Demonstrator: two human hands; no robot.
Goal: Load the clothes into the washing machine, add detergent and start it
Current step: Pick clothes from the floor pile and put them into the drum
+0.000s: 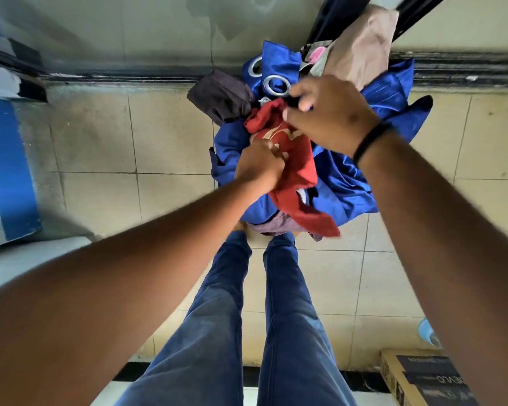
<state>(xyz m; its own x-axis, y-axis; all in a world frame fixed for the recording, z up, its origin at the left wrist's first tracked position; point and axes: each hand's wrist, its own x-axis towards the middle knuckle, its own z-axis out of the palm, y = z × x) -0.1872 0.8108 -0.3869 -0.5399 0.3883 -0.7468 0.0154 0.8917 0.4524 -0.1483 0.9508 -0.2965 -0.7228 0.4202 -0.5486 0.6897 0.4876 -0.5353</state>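
Your left hand (260,164) grips the red cloth (294,171), your right hand (329,115) pinches its far end, both hands close together, blue curtain (346,183) bunched underneath

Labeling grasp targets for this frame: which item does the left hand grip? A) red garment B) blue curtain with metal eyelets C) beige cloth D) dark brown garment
A: the left hand has its fingers curled into the red garment, which lies on top of the blue curtain; the dark brown garment and beige cloth sit farther off, untouched by that hand.
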